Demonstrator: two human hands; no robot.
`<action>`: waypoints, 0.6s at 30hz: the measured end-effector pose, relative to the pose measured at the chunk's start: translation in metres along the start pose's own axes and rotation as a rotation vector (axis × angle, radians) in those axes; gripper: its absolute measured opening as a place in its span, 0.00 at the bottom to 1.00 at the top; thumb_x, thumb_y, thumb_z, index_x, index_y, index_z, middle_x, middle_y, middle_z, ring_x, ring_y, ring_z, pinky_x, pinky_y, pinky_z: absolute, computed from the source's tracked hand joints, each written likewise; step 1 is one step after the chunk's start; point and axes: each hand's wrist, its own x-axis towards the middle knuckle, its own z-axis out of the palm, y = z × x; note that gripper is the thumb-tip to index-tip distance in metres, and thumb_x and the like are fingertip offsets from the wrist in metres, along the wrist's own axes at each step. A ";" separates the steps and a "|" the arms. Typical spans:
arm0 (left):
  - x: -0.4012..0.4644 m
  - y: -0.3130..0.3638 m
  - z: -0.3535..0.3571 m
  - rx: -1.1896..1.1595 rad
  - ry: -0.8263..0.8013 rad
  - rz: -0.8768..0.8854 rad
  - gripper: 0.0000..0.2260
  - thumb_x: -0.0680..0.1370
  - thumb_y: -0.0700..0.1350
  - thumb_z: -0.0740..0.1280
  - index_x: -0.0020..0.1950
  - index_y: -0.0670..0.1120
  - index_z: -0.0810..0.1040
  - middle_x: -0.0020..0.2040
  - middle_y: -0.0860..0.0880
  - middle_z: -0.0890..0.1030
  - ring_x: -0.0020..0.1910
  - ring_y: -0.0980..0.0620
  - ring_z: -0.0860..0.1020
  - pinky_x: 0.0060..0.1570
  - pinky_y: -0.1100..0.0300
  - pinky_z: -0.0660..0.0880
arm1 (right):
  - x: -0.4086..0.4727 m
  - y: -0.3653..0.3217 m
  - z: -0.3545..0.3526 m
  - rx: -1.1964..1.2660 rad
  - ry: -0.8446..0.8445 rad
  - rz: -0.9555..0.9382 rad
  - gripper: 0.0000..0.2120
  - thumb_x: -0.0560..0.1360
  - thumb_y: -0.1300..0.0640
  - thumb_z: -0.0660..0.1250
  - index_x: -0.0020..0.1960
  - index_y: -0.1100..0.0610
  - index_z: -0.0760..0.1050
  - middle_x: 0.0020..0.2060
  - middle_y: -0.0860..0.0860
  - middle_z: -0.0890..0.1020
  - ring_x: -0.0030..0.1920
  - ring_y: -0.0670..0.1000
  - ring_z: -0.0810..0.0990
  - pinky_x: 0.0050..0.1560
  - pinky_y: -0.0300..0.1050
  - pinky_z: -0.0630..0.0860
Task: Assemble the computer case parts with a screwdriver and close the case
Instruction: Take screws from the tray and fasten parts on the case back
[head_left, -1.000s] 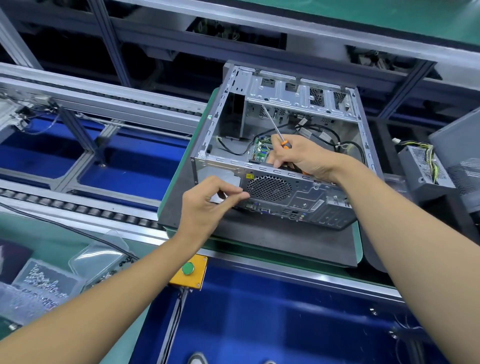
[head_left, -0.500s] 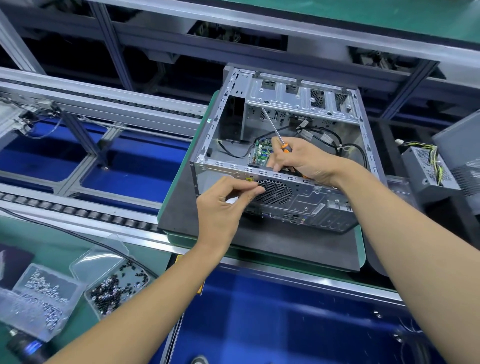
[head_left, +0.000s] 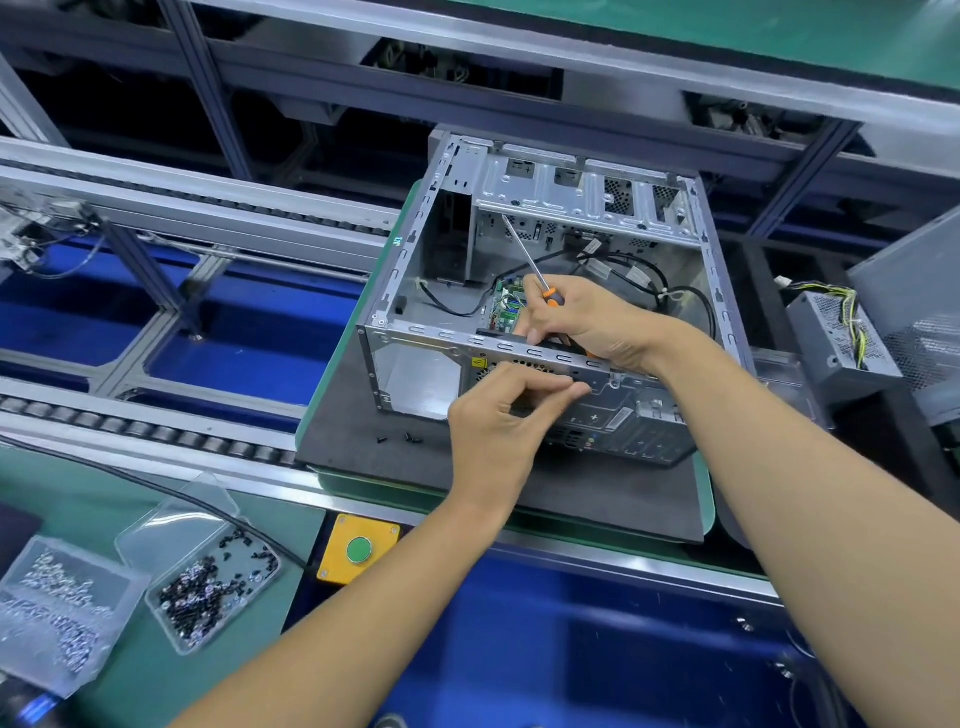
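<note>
Two hands at the open, panel-less grey case (head_left: 415, 332): right hand (head_left: 587, 322) grips screwdriver (head_left: 551, 297), left hand (head_left: 498, 426) pinches unseen

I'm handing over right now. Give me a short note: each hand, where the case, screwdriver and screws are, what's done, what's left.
Left hand: fingertips pinched together at the rear panel of the computer case, near the fan grille; any screw in the pinch is too small to see.
Right hand: holds the screwdriver in a grip, shaft pointing up out of the open case.
Loose black screws lie on the dark mat; more in the clear tray.
Done: wiring and a board sit inside.
Left: drive the rear screws, fit the side cover, close up.
</note>
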 end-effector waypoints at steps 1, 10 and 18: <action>0.001 0.001 -0.002 0.008 0.015 0.003 0.05 0.73 0.43 0.79 0.45 0.46 0.86 0.41 0.56 0.84 0.42 0.53 0.83 0.47 0.66 0.75 | 0.000 0.001 0.000 0.011 -0.002 -0.002 0.09 0.73 0.60 0.64 0.37 0.54 0.65 0.40 0.56 0.79 0.42 0.45 0.80 0.48 0.33 0.75; 0.011 -0.006 -0.049 0.103 0.234 -0.048 0.04 0.74 0.44 0.78 0.46 0.48 0.85 0.42 0.55 0.84 0.46 0.48 0.83 0.49 0.57 0.78 | 0.003 0.005 -0.001 0.027 -0.004 0.005 0.09 0.75 0.57 0.64 0.38 0.52 0.66 0.36 0.48 0.82 0.44 0.47 0.80 0.51 0.34 0.74; 0.011 -0.002 -0.050 0.126 0.132 -0.027 0.03 0.74 0.39 0.77 0.45 0.46 0.85 0.43 0.55 0.84 0.48 0.50 0.83 0.50 0.64 0.77 | -0.001 -0.002 0.001 -0.016 -0.014 0.008 0.09 0.72 0.59 0.64 0.37 0.53 0.65 0.34 0.44 0.81 0.45 0.48 0.80 0.50 0.31 0.74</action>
